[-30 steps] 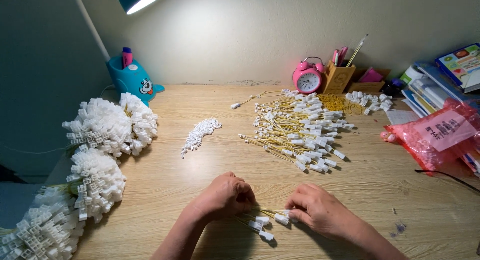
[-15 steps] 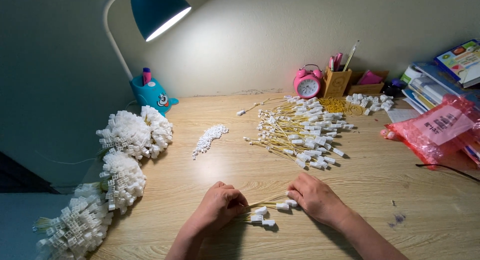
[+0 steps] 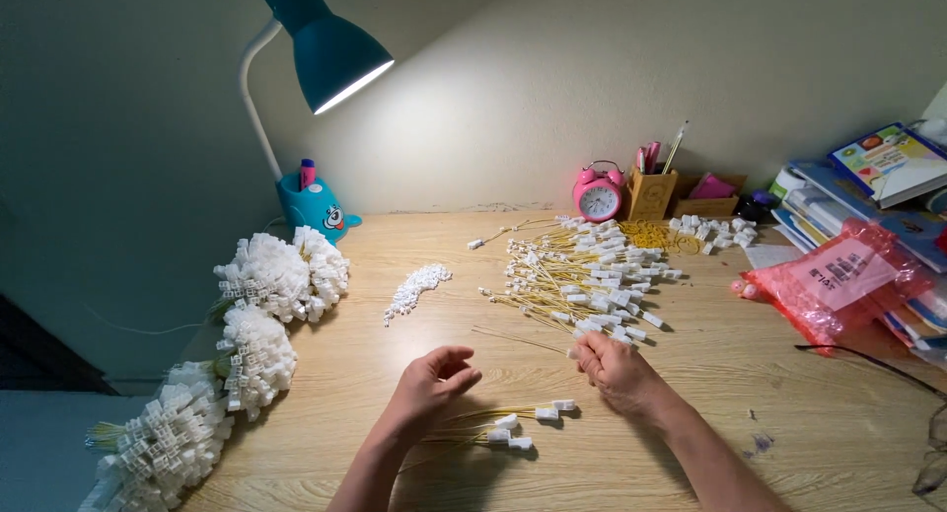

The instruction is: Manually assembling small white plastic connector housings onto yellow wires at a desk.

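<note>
- left hand (image 3: pixel 431 377): lower centre of the frame, raised a little over the desk (image 3: pixel 750 374), fingers loosely curled and released; nothing is seen in its grasp.
- right hand (image 3: pixel 614 366): just right of centre, fingers closed in a pinch at the near edge of the big pile; it seems to grasp the white end of one thin yellow tie, though the tie itself is too fine to tell for sure.
- small bunch of ties (image 3: pixel 498 428): lies on the desk between and slightly below the two hands, long axis nearly left to right, white tags at the right end; the left hand is the nearer, and the bunch sits just below and to the right of it, apart from the fingers.
- big pile of ties (image 3: pixel 587 275): centre to upper right of centre, yellow stems fanning toward the left, white tags mostly toward the right; it lies just above the right hand.
- heap of white tags (image 3: pixel 416 287): loose, left of the big pile, well apart from both hands.
- finished bundles (image 3: pixel 258 315): white, round clusters stacked along the left edge of the desk.
- lamp (image 3: pixel 321 53): upper left, teal, lit, on a teal base.
- alarm clock (image 3: pixel 599 194): pink, upper centre, beside a pen holder (image 3: pixel 651 191).
- red plastic bag (image 3: pixel 838 280) and stacked books (image 3: pixel 878 172): right edge.
</note>
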